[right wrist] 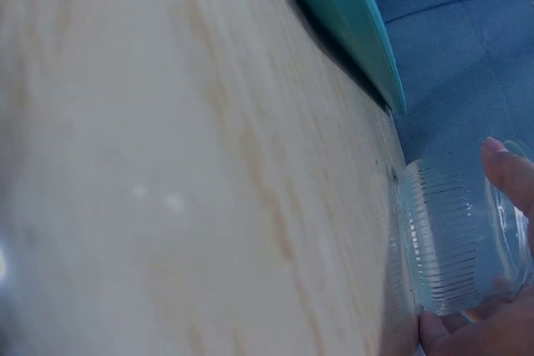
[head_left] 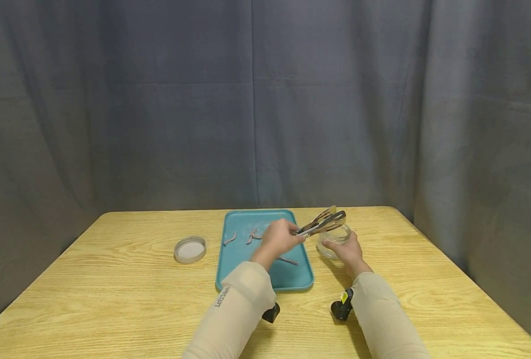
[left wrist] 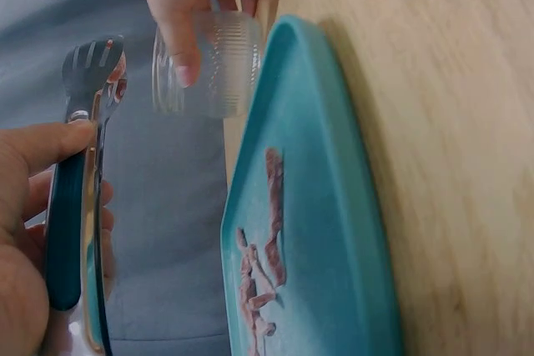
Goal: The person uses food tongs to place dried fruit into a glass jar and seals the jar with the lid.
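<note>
The left hand point(head_left: 277, 238) grips a pair of metal tongs point(head_left: 321, 223) by their teal handle, the slotted scalloped tips poised over the mouth of a clear ribbed glass jar point(head_left: 333, 240). The right hand point(head_left: 348, 252) wraps that jar, which stands on the pale wood-grain table point(head_left: 112, 299) just right of a smooth teal plastic tray point(head_left: 265, 271). Thin pinkish-brown strips point(left wrist: 271, 231), possibly meat, lie on the tray. A round lid point(head_left: 190, 249) sits well left.

A light wooden table point(head_left: 112, 279) stands before grey curtains point(head_left: 157, 99)
</note>
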`<state>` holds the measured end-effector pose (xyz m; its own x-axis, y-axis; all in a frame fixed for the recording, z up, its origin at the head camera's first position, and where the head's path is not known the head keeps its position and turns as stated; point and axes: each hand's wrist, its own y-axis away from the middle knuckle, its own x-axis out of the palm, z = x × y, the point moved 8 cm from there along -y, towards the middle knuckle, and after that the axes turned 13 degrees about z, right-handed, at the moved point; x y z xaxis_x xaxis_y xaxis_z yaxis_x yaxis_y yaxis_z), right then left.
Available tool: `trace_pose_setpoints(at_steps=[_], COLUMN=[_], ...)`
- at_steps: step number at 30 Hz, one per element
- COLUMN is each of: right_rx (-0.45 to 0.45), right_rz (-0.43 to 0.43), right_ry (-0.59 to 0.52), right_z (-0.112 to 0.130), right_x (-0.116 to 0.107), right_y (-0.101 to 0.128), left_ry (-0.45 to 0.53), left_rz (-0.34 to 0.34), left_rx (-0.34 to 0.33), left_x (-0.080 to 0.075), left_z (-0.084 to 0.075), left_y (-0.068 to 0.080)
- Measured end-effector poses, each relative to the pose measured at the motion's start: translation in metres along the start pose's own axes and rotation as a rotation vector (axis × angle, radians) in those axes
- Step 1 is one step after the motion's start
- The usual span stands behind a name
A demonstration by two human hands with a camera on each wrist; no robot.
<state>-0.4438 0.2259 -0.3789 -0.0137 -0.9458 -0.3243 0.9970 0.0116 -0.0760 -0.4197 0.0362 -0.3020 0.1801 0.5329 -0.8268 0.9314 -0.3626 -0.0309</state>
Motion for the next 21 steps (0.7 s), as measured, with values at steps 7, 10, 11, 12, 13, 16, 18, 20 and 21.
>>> trace_pose_setpoints(at_steps=[7, 10, 11, 12, 13, 16, 18, 20, 21], right_rx=[0.001, 0.017, 0.028, 0.023, 0.027, 0.031, 0.034, 0.03, 0.029], right_rz=[0.01, 0.017, 0.014, 0.017, 0.017, 0.021, 0.024, 0.023, 0.022], right_ry=[0.039, 0.029, 0.024, 0.014, 0.001, -0.001, -0.004, -0.002, -0.004], right_z=[-0.011, -0.007, -0.002, 0.001, 0.005, 0.007, 0.007, 0.006, 0.007], right_x=[-0.002, -0.001, 0.0, 0.0, 0.001, 0.001, 0.001, 0.001, 0.001], right_y=[-0.009, -0.004, 0.0, 0.002, 0.006, 0.008, 0.008, 0.007, 0.007], left_ry=[-0.049, -0.069, -0.076, -0.08, -0.083, -0.094, -0.096, -0.104, -0.105], left_rz=[-0.029, -0.034, -0.037, -0.038, -0.042, -0.045, -0.046, -0.05, -0.051], left_rx=[-0.048, -0.055, -0.053, -0.052, -0.05, -0.044, -0.041, -0.039, -0.039], left_x=[0.006, 0.01, 0.011, 0.011, 0.012, 0.014, 0.015, 0.016, 0.016], left_z=[0.0, -0.001, -0.002, -0.002, -0.002, -0.004, -0.004, -0.004, -0.004], left_y=[0.001, 0.002, 0.002, 0.003, 0.003, 0.003, 0.004, 0.004, 0.004])
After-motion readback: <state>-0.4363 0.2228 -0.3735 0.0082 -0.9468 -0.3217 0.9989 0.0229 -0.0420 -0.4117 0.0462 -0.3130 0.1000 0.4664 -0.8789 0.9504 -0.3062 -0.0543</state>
